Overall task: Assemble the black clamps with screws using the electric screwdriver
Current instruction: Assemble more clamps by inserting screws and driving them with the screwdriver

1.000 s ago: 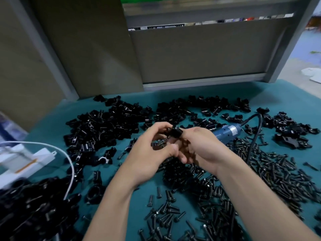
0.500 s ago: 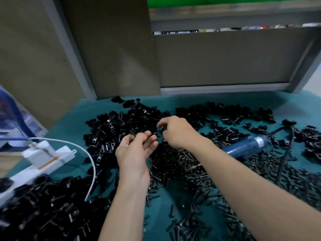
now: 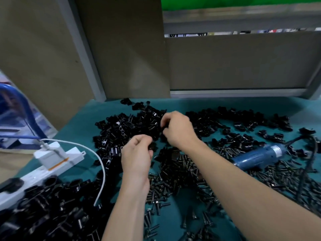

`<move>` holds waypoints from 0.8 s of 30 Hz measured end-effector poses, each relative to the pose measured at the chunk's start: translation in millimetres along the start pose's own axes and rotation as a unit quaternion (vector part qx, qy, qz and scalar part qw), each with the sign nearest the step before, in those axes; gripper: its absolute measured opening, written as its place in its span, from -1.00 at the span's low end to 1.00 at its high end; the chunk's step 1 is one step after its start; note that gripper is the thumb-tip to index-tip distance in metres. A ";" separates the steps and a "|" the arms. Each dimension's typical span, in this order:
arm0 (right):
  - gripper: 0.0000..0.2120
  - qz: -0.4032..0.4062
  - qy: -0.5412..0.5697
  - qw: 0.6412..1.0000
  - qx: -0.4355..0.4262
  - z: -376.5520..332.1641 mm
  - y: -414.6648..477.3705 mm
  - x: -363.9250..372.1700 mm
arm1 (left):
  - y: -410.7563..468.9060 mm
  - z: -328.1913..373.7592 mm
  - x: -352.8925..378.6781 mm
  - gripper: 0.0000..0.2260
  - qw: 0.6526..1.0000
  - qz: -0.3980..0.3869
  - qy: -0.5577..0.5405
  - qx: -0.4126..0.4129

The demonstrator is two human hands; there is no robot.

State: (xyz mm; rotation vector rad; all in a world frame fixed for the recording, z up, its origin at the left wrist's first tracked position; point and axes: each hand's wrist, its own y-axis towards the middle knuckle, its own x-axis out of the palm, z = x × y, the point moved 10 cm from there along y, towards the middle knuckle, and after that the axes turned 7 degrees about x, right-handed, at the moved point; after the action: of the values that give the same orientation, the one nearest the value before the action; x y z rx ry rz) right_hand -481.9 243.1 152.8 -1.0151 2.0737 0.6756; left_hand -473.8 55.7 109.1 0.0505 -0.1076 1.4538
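- Left hand (image 3: 137, 153): grasping a black clamp (image 3: 152, 146)
- Right hand (image 3: 178, 129): fingers curled in clamp pile (image 3: 132, 124) ahead; grasp cannot be told
- Screwdriver (image 3: 257, 156): lying right of right forearm

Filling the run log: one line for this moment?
left hand grips clamp piece | right hand pinches clamp at clamp pile | electric screwdriver lies unheld on mat

Teal-covered table (image 3: 182, 223), black clamps (image 3: 121, 129) (heaped), screws (image 3: 173, 173), electric screwdriver (image 3: 257, 156), power strip (image 3: 52, 166)
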 end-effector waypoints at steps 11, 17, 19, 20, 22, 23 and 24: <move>-0.74 -0.138 0.451 0.868 0.156 68.2 -129.6 -47.0 | -35.0 -25.7 60.4 -0.89 0.846 -0.354 0.398 0.003; -0.78 -0.086 0.451 0.867 0.194 89.8 -137.5 -48.5 | -40.4 11.2 69.7 -0.73 0.860 -0.288 0.404 0.119; -0.80 -0.077 0.486 0.846 0.206 92.7 -136.5 -48.1 | -42.3 27.3 74.0 -0.62 0.898 -0.290 0.299 0.144; -0.81 -0.073 0.507 0.833 0.210 93.7 -135.7 -48.0 | -44.9 30.1 76.9 -0.56 0.913 -0.309 0.232 0.132; -0.85 -0.061 0.542 0.810 0.216 96.7 -134.1 -49.8 | -54.3 28.0 86.8 -0.43 0.916 -0.368 0.128 0.093; -0.85 -0.057 0.555 0.801 0.219 98.3 -133.2 -50.3 | -60.3 26.8 93.3 -0.42 0.909 -0.396 0.099 0.085; -0.83 -0.059 0.564 0.794 0.219 99.0 -132.4 -49.9 | -64.7 26.4 98.8 -0.43 0.904 -0.411 0.082 0.086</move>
State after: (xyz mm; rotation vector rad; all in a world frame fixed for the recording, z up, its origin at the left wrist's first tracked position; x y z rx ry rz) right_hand -314.8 262.0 113.9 -1.4069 2.8740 -0.6914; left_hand -399.6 143.2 147.6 0.1043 0.1694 0.6103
